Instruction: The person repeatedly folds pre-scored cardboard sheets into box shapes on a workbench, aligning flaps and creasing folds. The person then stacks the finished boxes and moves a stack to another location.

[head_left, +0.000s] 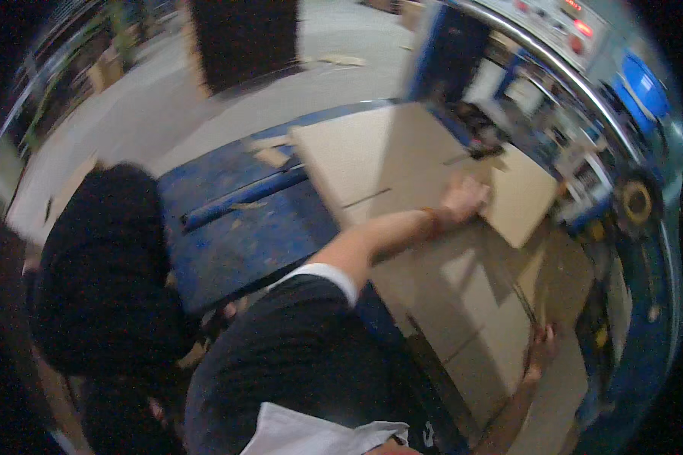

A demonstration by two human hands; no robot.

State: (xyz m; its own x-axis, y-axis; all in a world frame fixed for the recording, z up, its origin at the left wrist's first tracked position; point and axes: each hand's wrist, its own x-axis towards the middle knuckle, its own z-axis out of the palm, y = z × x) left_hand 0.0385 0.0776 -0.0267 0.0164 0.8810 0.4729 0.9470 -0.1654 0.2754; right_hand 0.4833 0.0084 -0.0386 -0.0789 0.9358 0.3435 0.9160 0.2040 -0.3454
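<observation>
Cardboard sheet (pixel 432 265), as seen in the head view, lies across a blue desk (pixel 235 250), spreading from near the top middle toward the lower right. Dark slits cut into it in several places, and a paler flap (pixel 522 196) stands out at its right side. The person's left hand (pixel 467 197) is on the sheet, right next to that flap, with the forearm crossing over the board from a dark sleeve (pixel 296 334) trimmed in white; whether the fingers grip or merely press, I cannot tell. The right hand (pixel 540 347) is lower down, at the sheet's right-hand portion, fingers bent; its hold is too blurred to confirm. Both hands are well apart from each other. On the desk, left of the sheet, a blue bar (pixel 239 201) lies at a slant, with cardboard scraps (pixel 272 155) near its upper end. A co-worker in dark clothing (pixel 110 273) is at the left of the desk. At the upper right, a curved metal rail (pixel 558 64) passes below a panel with red lights (pixel 577 30), with a blue container (pixel 643 89) farther right
</observation>
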